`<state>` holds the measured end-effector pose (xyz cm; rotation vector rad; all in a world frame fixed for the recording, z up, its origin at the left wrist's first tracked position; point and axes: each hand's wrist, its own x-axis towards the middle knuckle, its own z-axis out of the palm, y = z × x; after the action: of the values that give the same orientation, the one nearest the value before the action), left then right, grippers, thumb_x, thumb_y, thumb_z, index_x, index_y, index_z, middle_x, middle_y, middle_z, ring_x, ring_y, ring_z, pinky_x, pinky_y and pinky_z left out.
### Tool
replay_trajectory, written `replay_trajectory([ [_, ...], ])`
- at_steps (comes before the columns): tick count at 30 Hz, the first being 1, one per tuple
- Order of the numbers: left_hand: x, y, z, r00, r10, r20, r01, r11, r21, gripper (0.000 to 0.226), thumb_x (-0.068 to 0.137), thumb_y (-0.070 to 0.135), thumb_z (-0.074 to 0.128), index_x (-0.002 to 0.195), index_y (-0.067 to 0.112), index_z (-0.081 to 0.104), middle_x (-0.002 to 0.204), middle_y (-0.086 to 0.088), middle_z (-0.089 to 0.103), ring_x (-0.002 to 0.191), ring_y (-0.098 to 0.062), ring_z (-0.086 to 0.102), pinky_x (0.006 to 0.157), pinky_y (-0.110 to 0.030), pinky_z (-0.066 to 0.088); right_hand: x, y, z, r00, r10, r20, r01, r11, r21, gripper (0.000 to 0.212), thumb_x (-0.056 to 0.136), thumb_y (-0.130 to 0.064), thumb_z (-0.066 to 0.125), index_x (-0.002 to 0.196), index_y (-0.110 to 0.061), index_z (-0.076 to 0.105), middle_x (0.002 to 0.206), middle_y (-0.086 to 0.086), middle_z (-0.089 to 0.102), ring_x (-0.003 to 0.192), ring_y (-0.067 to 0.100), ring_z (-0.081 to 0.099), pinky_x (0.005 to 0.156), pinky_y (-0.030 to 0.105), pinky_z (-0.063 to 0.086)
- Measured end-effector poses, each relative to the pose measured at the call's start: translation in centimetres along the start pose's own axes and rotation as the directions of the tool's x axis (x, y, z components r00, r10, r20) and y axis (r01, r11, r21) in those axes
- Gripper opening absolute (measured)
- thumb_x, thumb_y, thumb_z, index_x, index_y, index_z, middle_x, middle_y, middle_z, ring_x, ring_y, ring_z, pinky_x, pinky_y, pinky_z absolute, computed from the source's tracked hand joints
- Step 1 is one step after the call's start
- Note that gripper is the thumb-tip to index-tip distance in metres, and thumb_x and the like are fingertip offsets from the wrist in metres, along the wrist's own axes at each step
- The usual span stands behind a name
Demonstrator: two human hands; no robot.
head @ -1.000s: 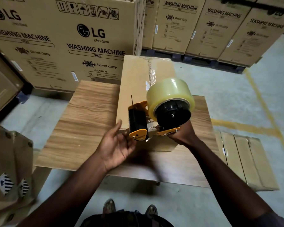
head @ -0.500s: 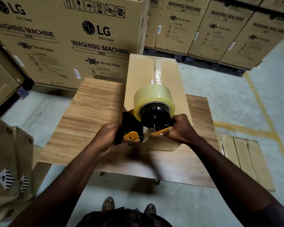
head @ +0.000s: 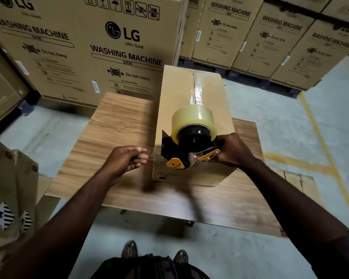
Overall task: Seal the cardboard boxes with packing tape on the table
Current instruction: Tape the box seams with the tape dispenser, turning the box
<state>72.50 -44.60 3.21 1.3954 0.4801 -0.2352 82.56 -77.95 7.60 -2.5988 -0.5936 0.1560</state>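
A long plain cardboard box (head: 175,93) lies on the wooden table (head: 113,125), with clear tape along its top seam at the far end. My right hand (head: 233,151) grips the handle of a black and orange tape dispenser (head: 186,154) carrying a yellowish tape roll (head: 193,117), held over the box's near end. My left hand (head: 127,160) is just left of the dispenser and pinches the loose end of clear tape pulled out from it.
Large washing machine cartons (head: 101,47) stand right behind the table and along the back. Flattened cardboard (head: 298,182) lies on the floor at the right. Another carton (head: 10,190) sits at the near left. My feet (head: 129,248) are under the table's near edge.
The dispenser has dropped closer to the box's near end. My left hand closed on the dispenser's front, then drew away to the left with the tape end.
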Motion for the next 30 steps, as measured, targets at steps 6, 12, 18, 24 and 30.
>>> replay_trajectory([
  [6, 2.1, -3.4, 1.3, 0.999, -0.008, -0.037, 0.010, 0.998, 0.057, 0.017, 0.102, 0.015, 0.055, 0.107, 0.011, 0.071, 0.091, -0.009, 0.075, 0.080, -0.015, 0.067, 0.067, -0.021, 0.054, -0.1, -1.3, -0.5, 0.999, -0.005, 0.049, 0.010, 0.993, -0.114, 0.041, 0.062, -0.060, 0.064, 0.073, -0.020, 0.063, 0.070, 0.010, 0.068, 0.062, 0.025, 0.060, 0.054, 0.030, 0.037],
  [12, 3.5, -8.0, 4.1, 0.981, -0.169, -0.093, 0.171, 0.985, 0.007, 0.013, 0.104, 0.009, 0.049, 0.114, 0.011, 0.057, 0.081, -0.009, 0.059, 0.059, -0.016, 0.046, 0.054, -0.028, 0.038, 0.0, -1.2, -0.6, 0.996, -0.021, 0.092, 0.039, 0.980, -0.196, 0.035, 0.072, -0.049, 0.074, 0.079, -0.018, 0.061, 0.076, 0.014, 0.069, 0.073, 0.037, 0.065, 0.057, 0.029, 0.034],
  [18, 4.1, -6.4, 3.1, 0.986, -0.096, -0.136, 0.079, 0.989, -0.128, 0.020, 0.103, 0.038, 0.053, 0.104, 0.021, 0.062, 0.080, 0.005, 0.056, 0.065, -0.011, 0.045, 0.058, -0.026, 0.032, -0.1, -1.1, -0.4, 0.998, -0.030, 0.062, 0.044, 0.972, -0.232, 0.046, 0.070, -0.053, 0.069, 0.088, -0.010, 0.066, 0.081, 0.019, 0.068, 0.077, 0.043, 0.064, 0.058, 0.032, 0.038],
  [24, 3.7, -6.1, 3.7, 0.990, -0.139, -0.036, 0.139, 0.990, 0.011, 0.016, 0.104, 0.040, 0.048, 0.105, 0.028, 0.059, 0.108, 0.002, 0.059, 0.092, -0.015, 0.052, 0.075, -0.032, 0.040, -0.2, -1.1, -0.4, 0.997, -0.006, 0.071, 0.020, 0.979, -0.203, 0.056, 0.063, -0.066, 0.058, 0.086, -0.016, 0.065, 0.079, 0.015, 0.068, 0.075, 0.040, 0.064, 0.057, 0.032, 0.039],
  [30, 3.9, -4.6, 3.3, 0.999, -0.019, -0.036, 0.014, 0.992, -0.127, 0.015, 0.102, 0.036, 0.053, 0.102, 0.023, 0.062, 0.092, 0.000, 0.062, 0.081, -0.013, 0.056, 0.069, -0.028, 0.041, 0.0, -0.6, -0.2, 0.998, -0.027, 0.065, 0.040, 0.975, -0.218, 0.054, 0.064, -0.065, 0.054, 0.086, -0.017, 0.065, 0.079, 0.014, 0.069, 0.076, 0.040, 0.065, 0.057, 0.032, 0.040],
])
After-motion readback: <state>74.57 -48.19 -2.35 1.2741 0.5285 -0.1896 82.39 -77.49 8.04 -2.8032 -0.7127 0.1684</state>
